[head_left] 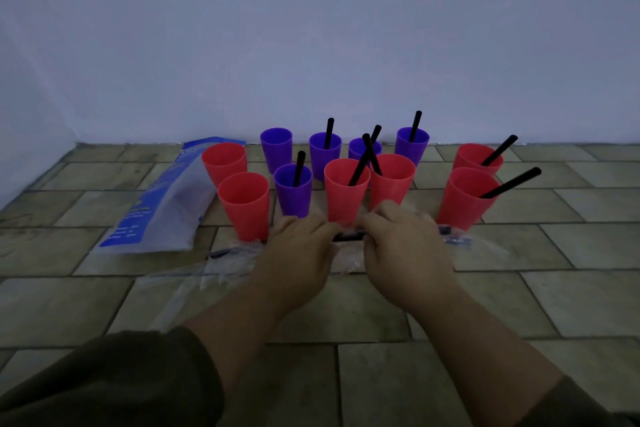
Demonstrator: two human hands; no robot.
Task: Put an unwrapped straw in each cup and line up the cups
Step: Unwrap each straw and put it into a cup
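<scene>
Several red and purple cups stand on the tiled floor near the wall. Black straws stick out of most of them. Two red cups at the left (224, 159) (245, 203) and the back-left purple cup (276, 146) hold no straw. My left hand (298, 250) and my right hand (403, 243) meet just in front of the middle red cup (345, 189). Both pinch one black straw (348, 237) that lies between them in clear wrapping.
A blue and white plastic bag (162, 208) lies at the left of the cups. Crumpled clear wrappers (221, 267) spread on the floor under my hands, with another wrapped straw (220, 253) at the left. A white wall rises behind the cups.
</scene>
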